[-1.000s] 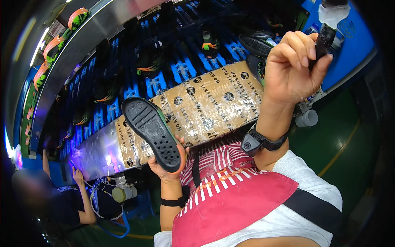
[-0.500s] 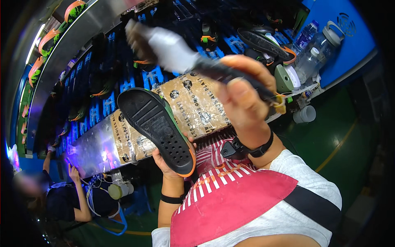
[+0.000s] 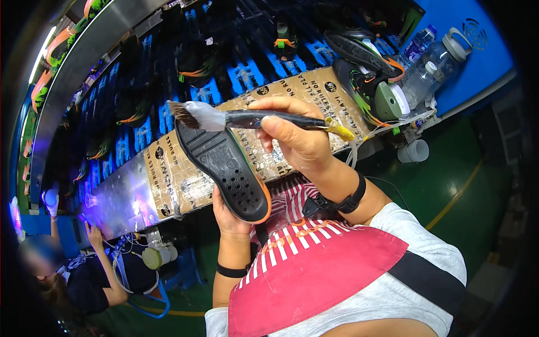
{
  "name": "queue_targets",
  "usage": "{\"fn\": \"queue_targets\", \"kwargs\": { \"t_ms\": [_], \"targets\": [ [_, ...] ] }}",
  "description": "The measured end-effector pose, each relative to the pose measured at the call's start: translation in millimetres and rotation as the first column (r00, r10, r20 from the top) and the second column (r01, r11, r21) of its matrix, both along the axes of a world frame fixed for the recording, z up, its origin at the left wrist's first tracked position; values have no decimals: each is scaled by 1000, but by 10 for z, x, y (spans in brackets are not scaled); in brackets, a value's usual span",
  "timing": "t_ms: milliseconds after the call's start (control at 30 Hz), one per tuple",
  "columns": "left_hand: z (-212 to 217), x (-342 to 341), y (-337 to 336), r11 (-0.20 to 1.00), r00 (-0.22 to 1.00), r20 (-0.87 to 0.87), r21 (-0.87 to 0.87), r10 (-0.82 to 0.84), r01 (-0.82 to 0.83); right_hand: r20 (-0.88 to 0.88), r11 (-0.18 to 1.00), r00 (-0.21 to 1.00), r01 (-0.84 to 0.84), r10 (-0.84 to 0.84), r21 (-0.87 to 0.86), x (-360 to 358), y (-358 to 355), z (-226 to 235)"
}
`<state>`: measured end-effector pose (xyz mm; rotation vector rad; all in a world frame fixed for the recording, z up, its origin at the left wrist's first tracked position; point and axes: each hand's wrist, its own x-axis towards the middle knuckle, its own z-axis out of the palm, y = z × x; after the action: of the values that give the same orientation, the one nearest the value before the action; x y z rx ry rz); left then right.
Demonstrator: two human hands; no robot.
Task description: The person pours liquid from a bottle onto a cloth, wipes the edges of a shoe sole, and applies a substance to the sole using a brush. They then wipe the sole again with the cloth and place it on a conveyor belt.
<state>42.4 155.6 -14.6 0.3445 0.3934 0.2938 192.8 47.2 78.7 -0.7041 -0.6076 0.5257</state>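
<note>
My left hand (image 3: pixel 227 220) grips a black shoe sole (image 3: pixel 216 164) near its heel end, which has an orange edge. The sole's inner face is turned up, with ridges toward the front and several small holes at the heel. My right hand (image 3: pixel 300 145) is closed around the dark handle of a brush (image 3: pixel 209 117). White wrapping covers the brush's neck, and yellow material is at its tail. Its brown bristles overlap the sole's toe end in view; whether they touch I cannot tell.
A bench edge covered in taped cardboard (image 3: pixel 320 92) lies under my hands. Beyond it is a rack with blue supports (image 3: pixel 244 76) carrying shoes. At right stand a shoe (image 3: pixel 362 84), a green container (image 3: pixel 391 102) and bottles (image 3: pixel 424 84). Another person (image 3: pixel 92 281) works at far left.
My right hand has come down and steadied, bringing the brush from a blurred raised position to the sole's toe end. The sole has shifted slightly right and upward.
</note>
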Motion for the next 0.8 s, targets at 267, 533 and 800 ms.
{"fn": "queue_targets", "kwargs": {
  "t_ms": [267,533,800],
  "targets": [
    [26,-54,58,978,976,-119,132,180,-164,-3,983,993,117,-119,-138,70,-78,-53],
    [99,-44,47,967,967,-142,176,212,-186,126,967,987,121,-94,-225,67,-64,-126],
    [73,-16,11,987,988,-51,81,145,-141,281,914,947,245,-155,-324,-36,-115,-51]
  ]
}}
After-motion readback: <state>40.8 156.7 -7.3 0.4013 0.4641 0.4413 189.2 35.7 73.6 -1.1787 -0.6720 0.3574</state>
